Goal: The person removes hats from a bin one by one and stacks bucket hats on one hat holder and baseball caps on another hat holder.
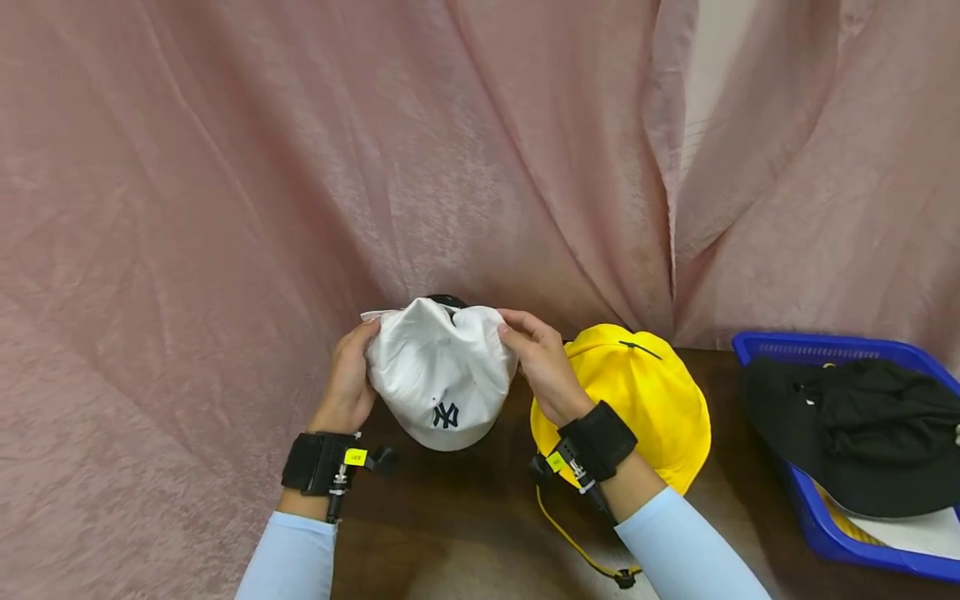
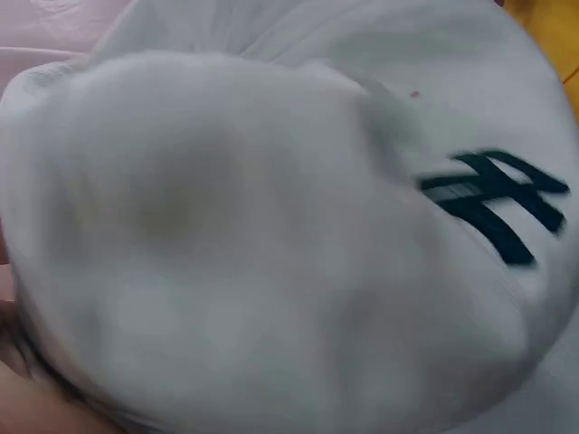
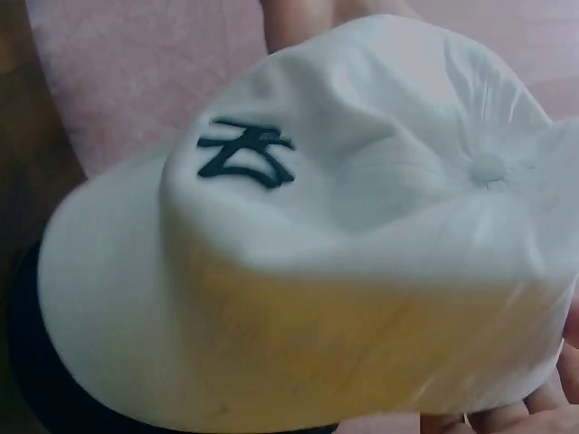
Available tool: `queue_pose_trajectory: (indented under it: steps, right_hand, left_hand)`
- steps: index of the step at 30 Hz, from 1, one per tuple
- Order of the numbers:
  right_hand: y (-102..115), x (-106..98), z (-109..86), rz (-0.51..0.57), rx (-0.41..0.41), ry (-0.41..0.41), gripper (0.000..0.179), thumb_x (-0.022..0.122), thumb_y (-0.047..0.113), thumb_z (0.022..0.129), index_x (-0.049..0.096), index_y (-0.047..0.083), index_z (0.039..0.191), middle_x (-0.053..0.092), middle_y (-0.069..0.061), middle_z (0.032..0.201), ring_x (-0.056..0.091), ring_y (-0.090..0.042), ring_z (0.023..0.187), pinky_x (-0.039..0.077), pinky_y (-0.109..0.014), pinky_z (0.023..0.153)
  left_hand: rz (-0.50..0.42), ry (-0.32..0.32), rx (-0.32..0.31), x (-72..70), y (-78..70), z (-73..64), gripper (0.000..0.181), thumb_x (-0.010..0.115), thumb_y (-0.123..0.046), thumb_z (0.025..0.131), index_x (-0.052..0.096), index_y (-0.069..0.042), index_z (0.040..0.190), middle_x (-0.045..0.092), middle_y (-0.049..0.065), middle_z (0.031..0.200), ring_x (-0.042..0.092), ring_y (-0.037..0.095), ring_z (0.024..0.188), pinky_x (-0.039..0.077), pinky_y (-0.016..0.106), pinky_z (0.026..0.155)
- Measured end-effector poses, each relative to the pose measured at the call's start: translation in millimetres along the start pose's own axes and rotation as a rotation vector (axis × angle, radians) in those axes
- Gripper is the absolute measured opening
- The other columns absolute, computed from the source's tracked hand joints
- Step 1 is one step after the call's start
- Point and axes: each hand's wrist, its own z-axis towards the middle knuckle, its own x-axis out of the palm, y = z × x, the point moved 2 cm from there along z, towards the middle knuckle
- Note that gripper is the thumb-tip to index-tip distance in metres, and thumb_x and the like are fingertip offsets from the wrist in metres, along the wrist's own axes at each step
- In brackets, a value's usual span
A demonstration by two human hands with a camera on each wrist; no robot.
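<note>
Fingers (image 1: 528,322) pinching white cap (image 1: 442,371) at both sides, blue basket (image 1: 840,347) — head view only

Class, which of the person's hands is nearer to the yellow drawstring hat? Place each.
Right. The right hand overlaps the yellow drawstring hat in the head view; the left hand is farther off, gripping the left side of the white NY baseball cap.

The white cap (image 1: 408,367) bears interlocked navy letters (image 1: 446,415) at its six o'clock; the right wrist view shows a yellow cast on its side. Towards three o'clock come a yellow hat (image 1: 678,400), a blue basket (image 1: 821,533) and a black cap (image 1: 870,450). At twelve, the curtain (image 1: 337,167) is mottled pink; at six, the table (image 1: 435,517) is dark brown. Sleeves (image 1: 288,558): pale blue. Straps (image 1: 302,462): black, with yellow labels (image 1: 356,457).
</note>
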Motion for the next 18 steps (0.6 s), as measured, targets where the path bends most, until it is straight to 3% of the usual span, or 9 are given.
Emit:
queue_pose_trajectory:
  steps: [3, 7, 14, 18]
  right_hand:
    - [-2, 4, 6.3, -0.059, -0.006, -0.031, 0.029, 0.058, 0.015, 0.104, 0.064, 0.006, 0.131, 0.062, -0.01, 0.123, 0.057, -0.024, 0.107, 0.046, -0.036, 0.096]
    - [-2, 7, 15.2, -0.143, -0.018, -0.058, 0.028, 0.06, 0.015, 0.103, 0.067, 0.008, 0.129, 0.064, -0.008, 0.122, 0.058, -0.024, 0.107, 0.046, -0.038, 0.096]
    - [-1, 6, 26.3, -0.231, -0.016, -0.091, 0.028, 0.061, 0.017, 0.103, 0.068, 0.011, 0.129, 0.064, -0.007, 0.12, 0.058, -0.023, 0.107, 0.046, -0.036, 0.092]
    - [-2, 6, 30.5, -0.236, 0.011, -0.1, 0.028, 0.061, 0.018, 0.103, 0.068, 0.012, 0.13, 0.064, -0.007, 0.121, 0.057, -0.023, 0.108, 0.047, -0.037, 0.092]
  left_hand:
    - [0.021, 0.004, 0.023, -4.5, -0.6, 3.9, 0.022, 0.043, -0.009, 0.104, 0.065, -0.012, 0.106, 0.062, 0.0, 0.106, 0.059, 0.014, 0.093, 0.051, 0.027, 0.08]
    - [0.053, 0.011, 0.06, -5.7, -1.5, 8.6, 0.028, 0.043, -0.001, 0.1, 0.069, -0.012, 0.099, 0.063, 0.001, 0.101, 0.059, 0.014, 0.086, 0.051, 0.026, 0.07]
    - [0.124, -0.065, 0.079, -6.6, 0.2, 15.2, 0.022, 0.053, -0.012, 0.102, 0.069, -0.014, 0.088, 0.064, -0.002, 0.089, 0.06, 0.011, 0.08, 0.051, 0.023, 0.072]
    - [0.191, -0.105, 0.062, -6.6, 2.3, 19.4, 0.012, 0.063, -0.019, 0.101, 0.07, -0.014, 0.092, 0.066, -0.002, 0.089, 0.061, 0.011, 0.078, 0.052, 0.024, 0.069]
